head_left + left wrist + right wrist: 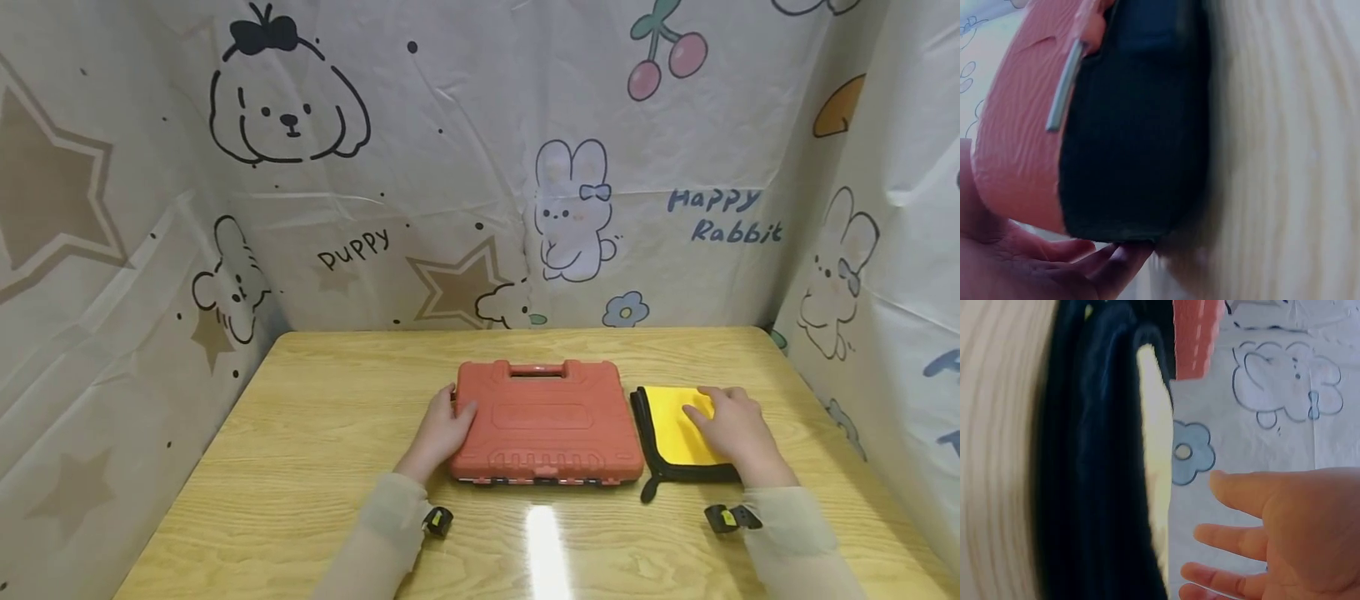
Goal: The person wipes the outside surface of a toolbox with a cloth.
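Observation:
A red plastic carrying case (542, 417) lies flat on the table, its handle at the far side. My left hand (441, 427) grips its left side, thumb on the top edge. In the left wrist view the fingers (1125, 265) reach the case's dark lower half (1135, 137), and a metal pin shows at the seam. To the right lies a folded yellow cloth with thick black edging (678, 429) and a small black loop at its near corner. Over its right part is my right hand (738, 429), fingers spread, nothing held; the right wrist view shows these fingers (1232, 540) apart.
The wooden table (337, 400) runs back to a printed fabric wall (450, 192), with more fabric at both sides. A black wrist camera (438, 522) is strapped to the left wrist and another wrist camera (722, 518) to the right.

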Tool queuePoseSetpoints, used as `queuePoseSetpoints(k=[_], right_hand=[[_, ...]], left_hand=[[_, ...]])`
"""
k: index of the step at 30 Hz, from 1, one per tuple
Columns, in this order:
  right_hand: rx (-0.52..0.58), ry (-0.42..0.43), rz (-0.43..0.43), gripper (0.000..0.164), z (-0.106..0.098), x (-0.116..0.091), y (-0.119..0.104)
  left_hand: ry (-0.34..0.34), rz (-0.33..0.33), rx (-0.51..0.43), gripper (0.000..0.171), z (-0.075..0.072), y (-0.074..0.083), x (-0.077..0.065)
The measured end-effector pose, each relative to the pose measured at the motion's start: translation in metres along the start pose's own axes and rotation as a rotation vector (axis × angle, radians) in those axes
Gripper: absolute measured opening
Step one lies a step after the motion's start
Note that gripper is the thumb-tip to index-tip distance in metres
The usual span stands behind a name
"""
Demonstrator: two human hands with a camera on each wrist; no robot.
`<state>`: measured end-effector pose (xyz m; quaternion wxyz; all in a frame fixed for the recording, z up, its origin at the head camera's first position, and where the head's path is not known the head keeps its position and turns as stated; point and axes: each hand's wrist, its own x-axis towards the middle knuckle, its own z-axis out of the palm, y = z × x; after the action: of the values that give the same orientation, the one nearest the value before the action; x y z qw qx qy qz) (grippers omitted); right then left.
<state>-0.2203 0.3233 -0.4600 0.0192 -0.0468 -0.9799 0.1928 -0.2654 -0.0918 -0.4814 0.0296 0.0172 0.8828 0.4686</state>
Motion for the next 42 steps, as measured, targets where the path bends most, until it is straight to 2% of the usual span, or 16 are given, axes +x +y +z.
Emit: queuePoseSetpoints(k=[4, 8, 16, 19, 26, 32, 42], right_hand=[[-0.034, 0.021, -0.041, 0.056, 0.002, -0.002, -0.011], [-0.053, 0.016, -0.046, 0.054, 0.003, -0.004, -0.017], [-0.057, 0.004, 0.024, 0.056, 0.0, -0.004, -0.004], [-0.068, -0.009, 0.018, 0.056, 0.001, -0.002, -0.002], [-0.107, -0.073, -0.123, 0.051, 0.003, -0.004, -0.013], [-0.092, -0.164, -0.272, 0.054, -0.001, -0.018, -0.023], [-0.071, -0.238, -0.294, 0.071, 0.004, -0.037, -0.024]], left_hand=[[0.009, 0.034, 0.013, 0.062, 0.003, 0.0, 0.001], [0.0, 0.052, 0.003, 0.061, 0.004, 0.0, 0.001], [-0.024, 0.029, -0.007, 0.064, 0.005, 0.0, 0.0], [-0.024, 0.034, -0.006, 0.064, 0.005, -0.001, 0.0], [-0.022, 0.048, -0.013, 0.063, 0.005, -0.001, 0.001], [-0.022, 0.036, -0.002, 0.065, 0.004, -0.001, 0.0], [-0.022, 0.032, -0.001, 0.065, 0.007, -0.002, 0.0]])
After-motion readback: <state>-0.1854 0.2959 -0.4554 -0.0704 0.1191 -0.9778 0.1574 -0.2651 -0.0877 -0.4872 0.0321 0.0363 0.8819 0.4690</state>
